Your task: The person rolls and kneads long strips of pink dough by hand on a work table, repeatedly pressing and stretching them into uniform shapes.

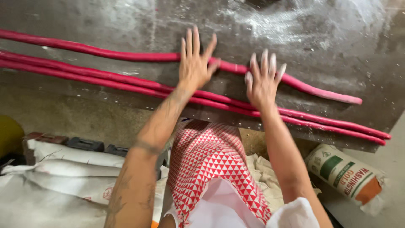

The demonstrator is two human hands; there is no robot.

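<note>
My left hand (195,61) lies flat, fingers spread, on a long red rope of dough (105,53) that runs across the dark, flour-dusted worktop (320,38). My right hand (263,80) presses flat on the same rope a little further right, fingers apart; the rope's pinker end (333,94) tapers off beyond it. Two more red dough ropes (97,76) lie side by side nearer the table's front edge, under my wrists. Neither hand grips anything.
White flour is smeared at the back right of the worktop (274,21). Below the table edge lie white sacks (63,169) on the left and a printed white bag (346,175) on the right. My red-and-white patterned apron (211,164) hangs in front.
</note>
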